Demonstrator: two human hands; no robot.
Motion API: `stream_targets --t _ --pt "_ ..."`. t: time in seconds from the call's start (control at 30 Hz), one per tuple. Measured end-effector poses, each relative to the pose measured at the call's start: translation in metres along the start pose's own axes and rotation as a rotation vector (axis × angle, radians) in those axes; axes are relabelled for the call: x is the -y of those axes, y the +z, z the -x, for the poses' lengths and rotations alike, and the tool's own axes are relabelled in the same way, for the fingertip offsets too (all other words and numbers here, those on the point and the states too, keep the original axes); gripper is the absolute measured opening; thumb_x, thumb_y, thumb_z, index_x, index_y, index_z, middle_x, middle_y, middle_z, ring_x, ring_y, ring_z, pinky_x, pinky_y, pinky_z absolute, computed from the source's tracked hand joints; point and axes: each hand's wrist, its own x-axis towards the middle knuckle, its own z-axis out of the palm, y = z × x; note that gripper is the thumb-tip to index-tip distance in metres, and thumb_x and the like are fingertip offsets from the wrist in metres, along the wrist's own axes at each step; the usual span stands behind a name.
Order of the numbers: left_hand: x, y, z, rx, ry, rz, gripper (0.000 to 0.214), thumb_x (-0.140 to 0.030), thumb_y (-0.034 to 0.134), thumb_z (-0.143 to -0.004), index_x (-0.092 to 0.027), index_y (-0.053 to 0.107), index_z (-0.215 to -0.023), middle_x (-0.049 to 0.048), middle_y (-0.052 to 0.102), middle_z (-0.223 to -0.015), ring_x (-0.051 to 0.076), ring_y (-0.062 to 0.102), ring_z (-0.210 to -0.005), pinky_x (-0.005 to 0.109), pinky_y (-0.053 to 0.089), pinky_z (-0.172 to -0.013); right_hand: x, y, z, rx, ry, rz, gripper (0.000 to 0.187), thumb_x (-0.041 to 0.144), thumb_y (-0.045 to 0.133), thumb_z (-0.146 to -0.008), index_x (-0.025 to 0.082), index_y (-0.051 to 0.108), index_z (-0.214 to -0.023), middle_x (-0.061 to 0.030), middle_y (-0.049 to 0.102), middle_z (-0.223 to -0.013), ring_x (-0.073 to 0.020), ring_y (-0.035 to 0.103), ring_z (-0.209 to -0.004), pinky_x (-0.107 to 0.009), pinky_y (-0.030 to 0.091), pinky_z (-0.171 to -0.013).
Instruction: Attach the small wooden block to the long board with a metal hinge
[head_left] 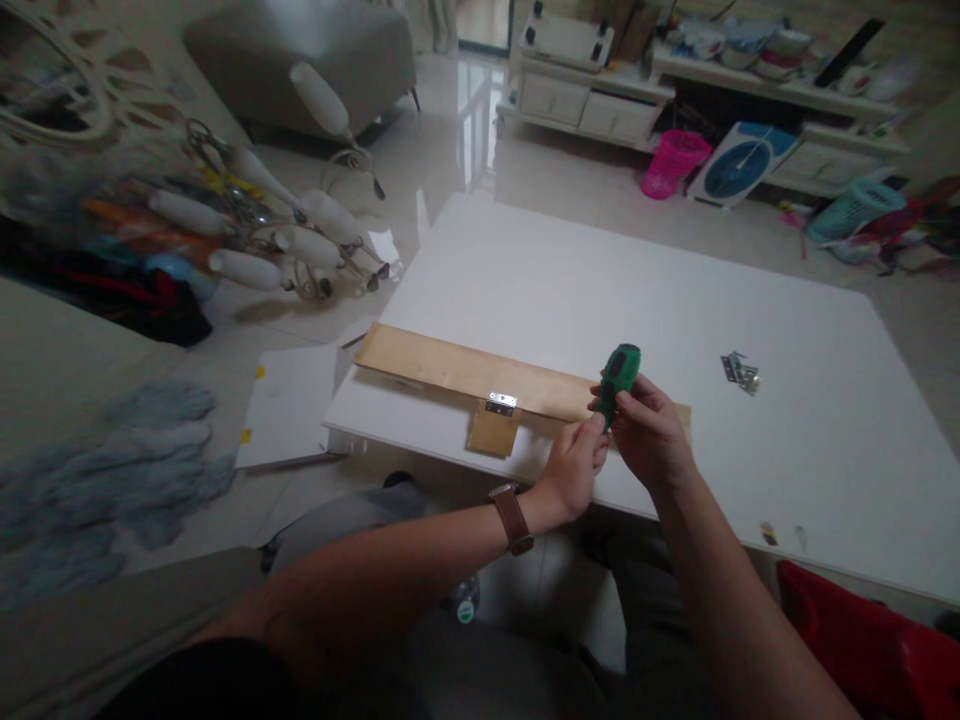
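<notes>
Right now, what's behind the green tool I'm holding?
Behind the green tool are the wooden board and, past it, the white surface. The tool and your right hand cover a stretch of the board, so anything there can't be seen.

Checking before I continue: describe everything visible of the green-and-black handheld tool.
The green-and-black handheld tool has a chunky, plastic-looking body, green with dark patches and a dark top end. It tilts, rounded end up, in front of the long tan wooden board. The bare right hand grips it; the bare left hand clasps its lower end, hiding any tip.
</notes>
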Motion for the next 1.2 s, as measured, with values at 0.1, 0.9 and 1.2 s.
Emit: stream_targets --t 0.1,0.9,1.2 --pt "-0.002 -0.003 0.000 0.008 0.024 -0.012 0.066 -0.076 0.070 -0.084 -0.022 0.037 -0.066 -0.0086 0.028 -0.058 0.005 0.022 -0.051 0.025 0.011 -0.049 0.000 0.003 -0.001 -0.003 0.024 0.004 0.034 0.042 0.093 -0.064 0.025 0.079 -0.090 -0.0023 0.081 -0.088 -0.0160 0.071 -0.070 -0.029 0.059 -0.068" --pt "-0.013 -0.005 0.006 -0.071 -0.070 -0.014 0.064 -0.069 0.070 -0.090 -0.021 0.036 -0.065 -0.0080 0.028 -0.058 0.005 0.022 -0.051 0.025 0.009 -0.050 -0.002 0.010 -0.003 0.025 0.025 -0.008 0.020 0.033 0.080 -0.070 0.023 0.079 -0.087 -0.0034 0.082 -0.087 -0.0157 0.069 -0.071 -0.028 0.055 -0.065" --pt "-0.016 -0.006 0.005 -0.028 -0.080 0.001 0.070 -0.079 0.071 -0.079 -0.022 0.035 -0.063 -0.0090 0.027 -0.057 0.004 0.020 -0.049 0.023 0.007 -0.046 -0.010 0.006 -0.006 -0.021 -0.083 0.095 0.023 0.036 0.083 -0.070 0.023 0.079 -0.088 -0.0052 0.083 -0.084 -0.0204 0.073 -0.072 -0.032 0.055 -0.065"
